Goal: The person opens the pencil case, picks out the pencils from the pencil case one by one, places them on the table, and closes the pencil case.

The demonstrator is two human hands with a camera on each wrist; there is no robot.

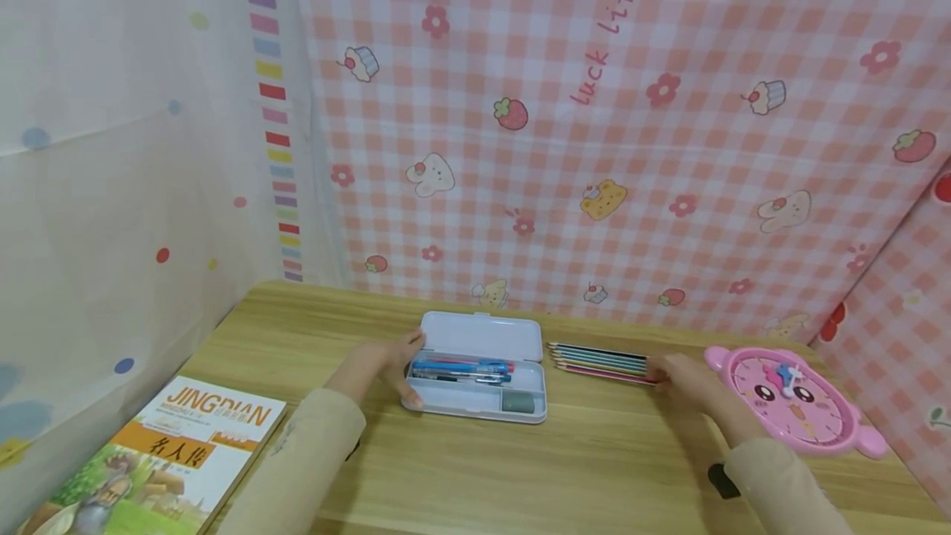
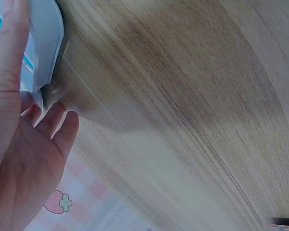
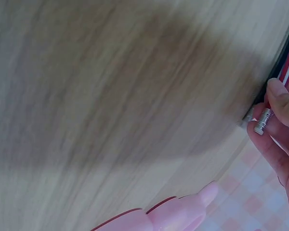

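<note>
A white pencil case (image 1: 483,336) lies on the table with its lid folded back. Several pens (image 1: 456,367) rest inside, and a grey-green block like an eraser (image 1: 518,400) sits in its front right corner. My left hand (image 1: 386,363) grips the left end, thumb by the front corner and fingers by the lid; the left wrist view shows its other fingers loosely bent beside the case (image 2: 48,43). Right of the case lies a row of several pencils (image 1: 594,360), sharpened tips pointing left. My right hand (image 1: 683,382) pinches their blunt ends between thumb and fingers, metal-capped in the right wrist view.
A pink animal-shaped clock (image 1: 791,407) lies at the right, close behind the right forearm. At the front left is a book (image 1: 171,452) with an illustrated cover. A pink checked cloth (image 1: 565,155) hangs behind the wooden table (image 1: 505,477).
</note>
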